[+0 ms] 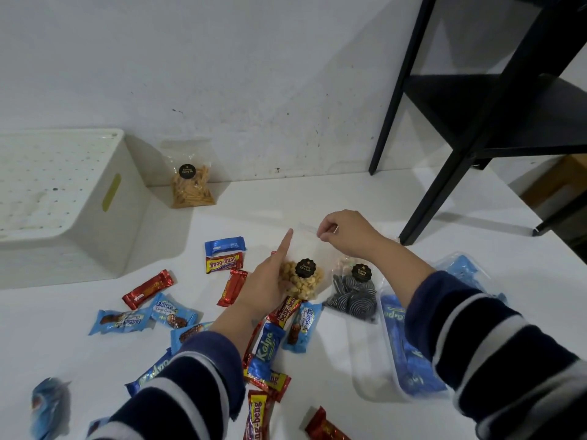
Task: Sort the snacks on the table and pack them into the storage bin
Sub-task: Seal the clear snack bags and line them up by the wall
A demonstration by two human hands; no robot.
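A clear bag of yellow nuts [301, 282] with a black round label stands at the table's middle. My left hand [268, 281] cups its left side and bottom, index finger pointing up. My right hand [346, 231] pinches the bag's top edge. Beside it on the right lies a clear bag of black-and-white swirl snacks [354, 296]. A bag of orange sticks [192, 185] leans on the wall next to the white storage bin [104, 230] at the far left. Several red, yellow and blue wrapped bars [149, 289] lie scattered across the white table.
A clear tray with blue Kalpa packs [409, 354] sits under my right forearm. A black metal shelf frame [470, 122] stands on the table at the back right. The wall runs close behind the bin and the bags.
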